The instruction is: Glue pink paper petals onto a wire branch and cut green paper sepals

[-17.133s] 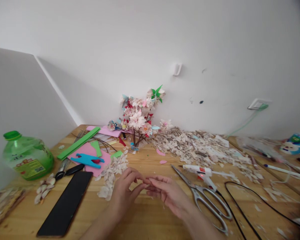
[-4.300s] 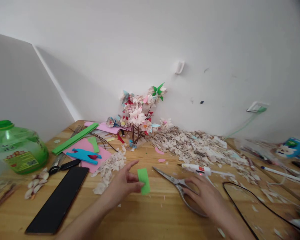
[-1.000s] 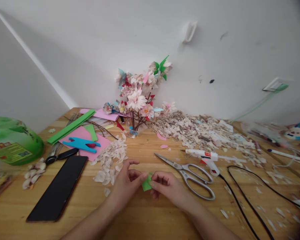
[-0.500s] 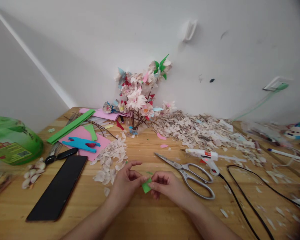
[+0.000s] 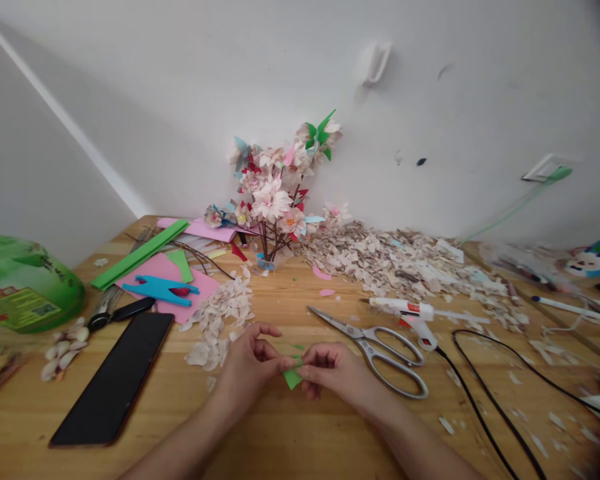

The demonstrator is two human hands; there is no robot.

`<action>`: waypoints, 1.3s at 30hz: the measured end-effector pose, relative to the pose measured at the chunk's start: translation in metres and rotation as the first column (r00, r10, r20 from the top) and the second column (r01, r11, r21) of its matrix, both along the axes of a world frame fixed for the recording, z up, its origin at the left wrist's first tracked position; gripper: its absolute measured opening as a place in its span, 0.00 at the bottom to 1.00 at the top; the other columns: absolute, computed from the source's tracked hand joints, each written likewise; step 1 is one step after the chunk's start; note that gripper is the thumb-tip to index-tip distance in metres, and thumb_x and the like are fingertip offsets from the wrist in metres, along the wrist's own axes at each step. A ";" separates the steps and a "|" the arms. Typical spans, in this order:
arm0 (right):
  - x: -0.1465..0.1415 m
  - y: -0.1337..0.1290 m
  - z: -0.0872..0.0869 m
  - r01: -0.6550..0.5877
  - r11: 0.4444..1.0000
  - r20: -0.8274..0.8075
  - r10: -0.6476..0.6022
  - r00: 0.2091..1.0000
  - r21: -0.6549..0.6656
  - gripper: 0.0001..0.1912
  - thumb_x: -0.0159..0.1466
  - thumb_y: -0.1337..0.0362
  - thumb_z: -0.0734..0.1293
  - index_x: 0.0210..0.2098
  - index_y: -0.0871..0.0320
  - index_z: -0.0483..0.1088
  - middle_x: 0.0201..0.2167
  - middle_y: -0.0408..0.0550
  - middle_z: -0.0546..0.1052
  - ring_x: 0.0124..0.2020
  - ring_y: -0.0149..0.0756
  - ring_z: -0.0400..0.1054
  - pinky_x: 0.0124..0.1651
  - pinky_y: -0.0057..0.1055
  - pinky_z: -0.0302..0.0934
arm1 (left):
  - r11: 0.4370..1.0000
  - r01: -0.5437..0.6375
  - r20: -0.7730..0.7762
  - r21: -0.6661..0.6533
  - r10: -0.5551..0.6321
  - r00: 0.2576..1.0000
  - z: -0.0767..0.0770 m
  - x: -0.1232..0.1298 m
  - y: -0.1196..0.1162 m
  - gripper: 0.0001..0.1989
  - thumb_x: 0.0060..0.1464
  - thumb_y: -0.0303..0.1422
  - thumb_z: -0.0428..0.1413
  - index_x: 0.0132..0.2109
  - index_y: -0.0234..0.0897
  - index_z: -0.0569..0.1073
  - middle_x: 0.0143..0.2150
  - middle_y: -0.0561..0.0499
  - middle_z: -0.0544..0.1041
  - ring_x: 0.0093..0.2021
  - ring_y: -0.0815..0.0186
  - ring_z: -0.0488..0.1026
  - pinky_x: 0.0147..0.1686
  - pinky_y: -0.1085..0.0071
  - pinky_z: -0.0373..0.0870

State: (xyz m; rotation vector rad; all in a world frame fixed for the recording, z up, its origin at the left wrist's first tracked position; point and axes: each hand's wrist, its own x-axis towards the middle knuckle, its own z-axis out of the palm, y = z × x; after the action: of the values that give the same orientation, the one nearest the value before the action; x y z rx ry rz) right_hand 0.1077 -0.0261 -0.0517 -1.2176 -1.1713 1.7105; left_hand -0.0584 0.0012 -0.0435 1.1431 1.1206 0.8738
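A small piece of green paper (image 5: 292,379) is pinched between both hands, low in the middle of the head view. My left hand (image 5: 253,363) grips its left side between thumb and fingertips. On the paper's right side, my right hand (image 5: 333,370) holds it with thumb and curled fingers. Silver scissors (image 5: 375,343) lie just beyond my right hand, blades pointing up and left. A heap of pale petals (image 5: 225,310) is behind my left hand.
Flowers (image 5: 275,193) stand against the wall. A glue gun (image 5: 405,308) with a black cord lies right; a phone (image 5: 115,380), a green bottle (image 5: 25,283) and coloured paper (image 5: 145,250) are left. Shell-like scraps (image 5: 390,257) cover the back right.
The green paper's visible part looks narrower and tilted or folded between my fingers. Both hands keep nearly the same place, and the whole view has shifted slightly.
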 end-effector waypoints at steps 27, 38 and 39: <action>-0.008 -0.004 -0.011 -0.102 0.958 -0.432 -0.025 0.901 -0.269 0.19 0.45 0.54 0.74 0.25 0.61 0.66 0.13 0.35 0.68 0.11 0.19 0.58 0.14 0.16 0.51 | 0.958 0.232 0.626 -0.166 -0.079 0.776 0.002 0.008 -0.017 0.17 0.47 0.25 0.55 0.46 0.38 0.65 0.37 0.49 0.76 0.39 0.66 0.71 0.45 0.67 0.60; 0.014 0.004 0.009 -0.016 0.996 -0.140 0.028 0.990 0.086 0.12 0.51 0.58 0.70 0.29 0.60 0.68 0.23 0.40 0.71 0.22 0.26 0.65 0.24 0.22 0.57 | 0.981 0.172 0.405 -0.087 -0.123 0.906 -0.010 0.001 0.001 0.27 0.34 0.27 0.65 0.44 0.37 0.64 0.18 0.59 0.73 0.23 0.70 0.70 0.27 0.74 0.61; 0.014 0.004 0.010 -0.013 0.989 -0.075 0.025 0.997 0.149 0.12 0.53 0.56 0.69 0.30 0.59 0.68 0.24 0.40 0.71 0.23 0.26 0.65 0.25 0.23 0.57 | 0.982 0.173 0.387 -0.079 -0.130 0.913 -0.010 0.001 0.001 0.27 0.34 0.28 0.65 0.44 0.37 0.64 0.18 0.59 0.73 0.22 0.70 0.70 0.26 0.74 0.61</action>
State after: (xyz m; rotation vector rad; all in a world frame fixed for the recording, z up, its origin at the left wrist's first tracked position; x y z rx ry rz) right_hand 0.1214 -0.0220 -0.0417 -1.0449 -1.2443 1.6376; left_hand -0.0577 0.0027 -0.0539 0.9049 0.7395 0.8553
